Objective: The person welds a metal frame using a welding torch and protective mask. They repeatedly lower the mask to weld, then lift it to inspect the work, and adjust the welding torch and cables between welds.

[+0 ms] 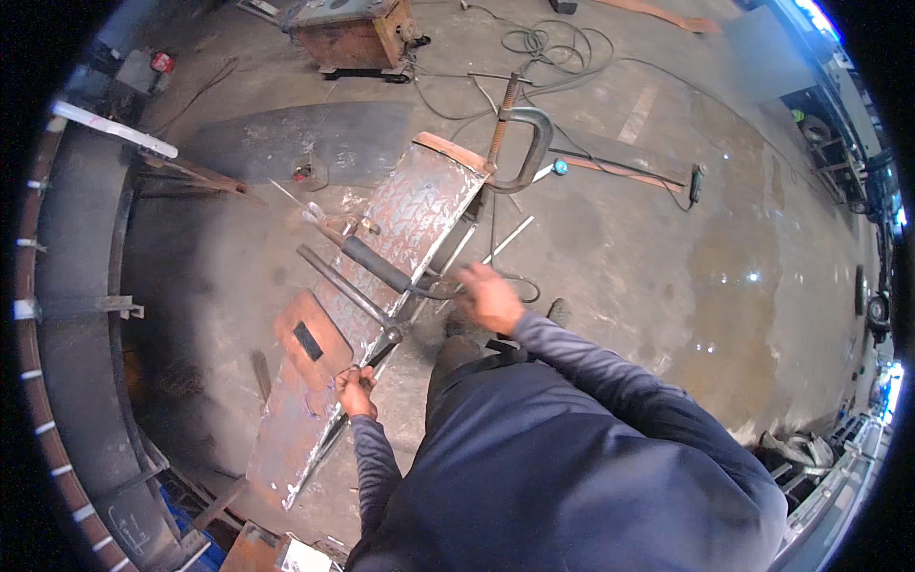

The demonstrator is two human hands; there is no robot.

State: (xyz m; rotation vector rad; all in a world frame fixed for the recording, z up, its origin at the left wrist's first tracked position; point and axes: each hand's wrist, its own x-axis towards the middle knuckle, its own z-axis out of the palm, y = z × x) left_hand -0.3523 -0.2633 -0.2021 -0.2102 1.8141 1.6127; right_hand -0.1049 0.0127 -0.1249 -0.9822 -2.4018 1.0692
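Note:
A long steel plate with a scraped, patchy surface lies slantwise before me. My left hand is at its near edge, fingers curled and closed; what they hold, if anything, I cannot make out. Beside it lies a smaller reddish-brown plate with a black rectangle on it. My right hand is off the plate's right edge, close to a cable, its fingers smeared by motion. Across the plate rest a welding electrode holder with a black handle and a hammer-like tool.
A large C-clamp grips the plate's far end. Cables coil on the floor beyond, near a rusty metal box. An angle grinder lies at right. A tall dark steel beam stands at left. My shoes are just below the plate.

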